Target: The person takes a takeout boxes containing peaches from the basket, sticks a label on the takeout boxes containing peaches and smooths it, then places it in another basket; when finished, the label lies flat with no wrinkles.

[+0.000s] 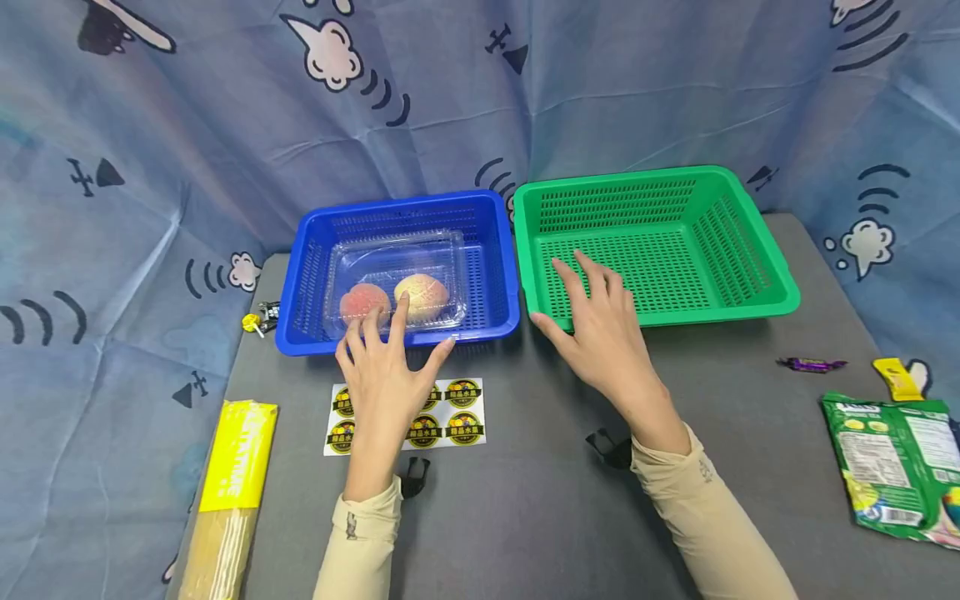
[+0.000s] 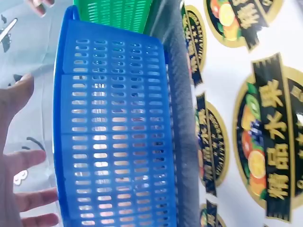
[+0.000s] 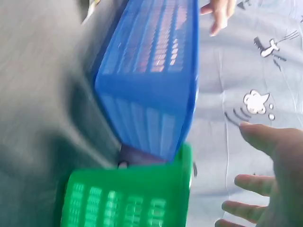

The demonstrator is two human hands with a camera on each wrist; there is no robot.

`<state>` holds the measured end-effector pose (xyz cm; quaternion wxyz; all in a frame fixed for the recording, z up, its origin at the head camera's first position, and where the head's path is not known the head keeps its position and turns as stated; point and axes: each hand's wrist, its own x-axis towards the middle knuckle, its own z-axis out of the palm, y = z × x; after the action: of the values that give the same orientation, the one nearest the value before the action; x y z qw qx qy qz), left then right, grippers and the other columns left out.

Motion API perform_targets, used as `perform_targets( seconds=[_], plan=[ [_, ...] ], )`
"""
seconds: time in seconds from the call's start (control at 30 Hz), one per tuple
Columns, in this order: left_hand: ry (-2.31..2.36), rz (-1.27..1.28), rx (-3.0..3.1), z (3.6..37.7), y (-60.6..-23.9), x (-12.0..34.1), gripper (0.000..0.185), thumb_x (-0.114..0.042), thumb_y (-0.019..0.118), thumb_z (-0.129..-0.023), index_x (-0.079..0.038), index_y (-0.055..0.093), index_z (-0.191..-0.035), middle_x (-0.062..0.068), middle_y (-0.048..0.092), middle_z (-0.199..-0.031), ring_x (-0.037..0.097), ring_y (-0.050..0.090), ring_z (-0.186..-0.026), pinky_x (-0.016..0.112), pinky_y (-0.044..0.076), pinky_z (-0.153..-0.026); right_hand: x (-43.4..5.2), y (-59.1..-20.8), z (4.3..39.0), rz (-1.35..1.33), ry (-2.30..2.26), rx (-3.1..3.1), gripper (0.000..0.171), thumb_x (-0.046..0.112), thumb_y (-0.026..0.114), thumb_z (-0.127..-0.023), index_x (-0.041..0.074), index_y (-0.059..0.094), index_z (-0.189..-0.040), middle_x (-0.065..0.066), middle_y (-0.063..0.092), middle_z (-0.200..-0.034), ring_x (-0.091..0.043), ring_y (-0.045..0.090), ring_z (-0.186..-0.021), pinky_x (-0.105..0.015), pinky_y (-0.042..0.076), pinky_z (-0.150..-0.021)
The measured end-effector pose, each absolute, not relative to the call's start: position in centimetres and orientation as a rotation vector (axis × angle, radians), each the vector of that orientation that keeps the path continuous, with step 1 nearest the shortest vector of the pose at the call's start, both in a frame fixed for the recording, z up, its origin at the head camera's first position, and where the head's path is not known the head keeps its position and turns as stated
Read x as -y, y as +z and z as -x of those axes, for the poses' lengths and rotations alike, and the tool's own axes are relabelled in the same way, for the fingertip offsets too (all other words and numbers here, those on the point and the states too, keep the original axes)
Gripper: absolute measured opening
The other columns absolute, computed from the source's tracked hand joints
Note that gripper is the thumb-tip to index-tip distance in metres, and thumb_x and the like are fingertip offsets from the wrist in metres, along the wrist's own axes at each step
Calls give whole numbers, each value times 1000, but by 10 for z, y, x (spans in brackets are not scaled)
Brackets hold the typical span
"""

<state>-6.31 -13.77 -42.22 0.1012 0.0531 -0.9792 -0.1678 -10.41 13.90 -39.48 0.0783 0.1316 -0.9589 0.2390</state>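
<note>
Inside blue basket (image 1: 495, 250): clamshell (image 1: 397, 279) with peaches (image 1: 393, 300).

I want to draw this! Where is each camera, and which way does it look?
Head: sits on the head, looks forward and down at the blue basket, green basket, both hands and sleeves.
Left wrist: sits on the left wrist, looks along the blue basket's wall and stickers; left hand shows.
Right wrist: looks at both baskets' walls; right hand shows.
All share the blue basket.

Glossy perforated plastic blue basket (image 1: 495, 258), clear glossy plastic clamshell (image 1: 397, 267), matt grey tabletop (image 1: 540, 500)
</note>
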Motion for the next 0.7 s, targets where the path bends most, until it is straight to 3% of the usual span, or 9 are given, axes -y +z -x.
perform_targets(
  seconds=[0.23,0.47,0.6,0.7],
  plan=[
    [-516,-289,2770,56,-426,145,86,-79,63,-90,-22,55,-154,21,54,-144,46,44,-128,61,37,-104,-108,-386,120,-468,1085,2762,68,38,71,-101,8,46,-158,-20,43,-160,-40,39,-147,-61,38,-119],
    [-598,-397,2698,52,-429,156,75,-72,67,-91,-20,62,-145,19,56,-140,43,47,-120,59,40,-99,-82,-385,147,-431,1489,2681,62,31,69,-103,8,47,-156,-18,55,-150,-37,63,-121,-52,58,-94],
    [-758,-453,2637,52,-431,165,67,-65,73,-92,-20,66,-142,18,58,-137,41,49,-121,60,45,-97,-69,-386,165,-372,1593,2688,66,35,67,-104,13,43,-161,-19,54,-155,-39,66,-126,-53,58,-101],
    [-888,-487,2574,52,-431,171,59,-59,76,-92,-23,69,-139,15,60,-135,37,51,-121,60,48,-89,-59,-386,176,-323,1663,2775,74,42,66,-104,20,32,-167,-17,42,-167,-39,64,-134,-53,55,-108]
  ],
)
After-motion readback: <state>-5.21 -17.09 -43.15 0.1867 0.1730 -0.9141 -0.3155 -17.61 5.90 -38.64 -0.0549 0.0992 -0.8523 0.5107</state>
